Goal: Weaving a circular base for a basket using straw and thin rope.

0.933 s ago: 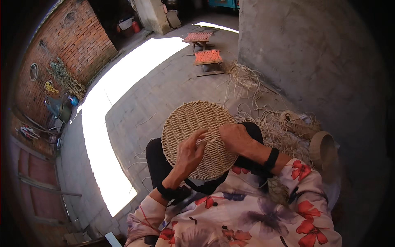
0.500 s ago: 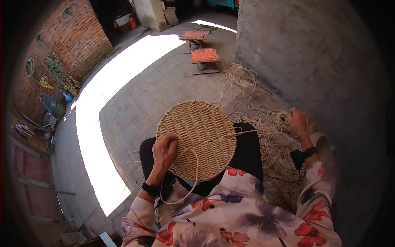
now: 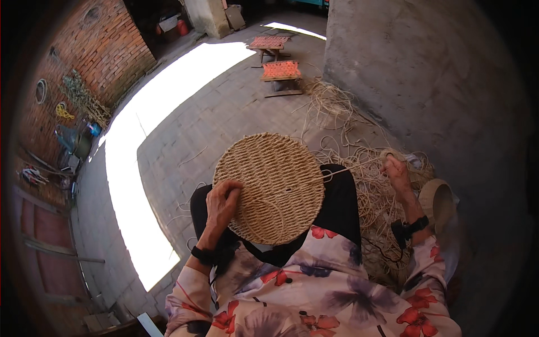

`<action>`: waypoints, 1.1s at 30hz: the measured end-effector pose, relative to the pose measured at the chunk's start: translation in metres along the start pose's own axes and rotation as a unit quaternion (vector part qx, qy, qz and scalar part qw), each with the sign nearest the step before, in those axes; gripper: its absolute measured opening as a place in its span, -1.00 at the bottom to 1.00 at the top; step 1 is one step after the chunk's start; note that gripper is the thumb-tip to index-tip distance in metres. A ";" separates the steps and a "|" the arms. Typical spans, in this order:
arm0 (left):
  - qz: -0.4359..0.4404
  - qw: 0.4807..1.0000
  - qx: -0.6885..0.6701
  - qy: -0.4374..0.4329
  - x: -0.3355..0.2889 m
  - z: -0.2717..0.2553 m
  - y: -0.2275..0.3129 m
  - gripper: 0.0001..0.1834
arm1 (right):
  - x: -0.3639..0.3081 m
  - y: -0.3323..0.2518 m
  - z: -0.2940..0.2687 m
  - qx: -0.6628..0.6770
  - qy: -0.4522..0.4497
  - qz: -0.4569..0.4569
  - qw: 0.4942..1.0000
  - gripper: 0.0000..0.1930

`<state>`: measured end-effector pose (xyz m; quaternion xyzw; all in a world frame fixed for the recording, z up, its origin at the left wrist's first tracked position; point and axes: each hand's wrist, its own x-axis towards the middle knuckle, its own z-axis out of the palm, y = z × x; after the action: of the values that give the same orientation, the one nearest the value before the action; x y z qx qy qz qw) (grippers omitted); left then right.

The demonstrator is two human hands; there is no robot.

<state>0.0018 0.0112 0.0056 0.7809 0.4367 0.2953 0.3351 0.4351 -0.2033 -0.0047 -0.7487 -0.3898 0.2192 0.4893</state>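
Observation:
A round woven straw-coloured seat [image 3: 275,174] of twisted cord lies across my dark-trousered knees. My left hand [image 3: 223,203] grips its left edge, fingers bent together and thumb toward the weave. A loose loop of cord curves over the seat's lower part, close to that hand. From the seat's right edge a pale cord [image 3: 351,168] runs out to my right hand [image 3: 397,173]. That hand is closed on the cord, held out above a tangled heap of cord [image 3: 370,208]. A dark band circles each wrist.
Two low folding stools [image 3: 281,70] with orange-red woven tops stand ahead. A grey wall [image 3: 415,73] rises at the right, beside a round tan container [image 3: 437,202]. More loose cord [image 3: 331,101] lies along the wall's foot. A brick wall [image 3: 101,50] stands far left.
My right hand has come lower and slightly inward with the cord. The big cord loop below the seat has shrunk and now lies on the weave. My left hand stays at the left edge.

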 end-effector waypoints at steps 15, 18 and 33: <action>-0.011 0.997 -0.063 0.036 0.000 0.005 -0.016 -0.82 | -0.024 -0.043 0.064 -0.189 -0.069 -0.148 0.968 -0.42; -0.024 0.993 -0.095 0.069 0.001 0.006 -0.021 -0.81 | -0.046 -0.073 0.098 -0.264 -0.094 -0.235 0.931 -0.60; 0.055 0.998 -0.008 0.014 0.006 0.011 0.009 -0.79 | -0.022 -0.053 0.064 0.046 -0.096 -0.087 0.991 -0.77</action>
<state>0.0176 0.0102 0.0073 0.7967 0.3952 0.3278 0.3188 0.3574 -0.1733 0.0152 -0.6641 -0.4878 0.2645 0.5010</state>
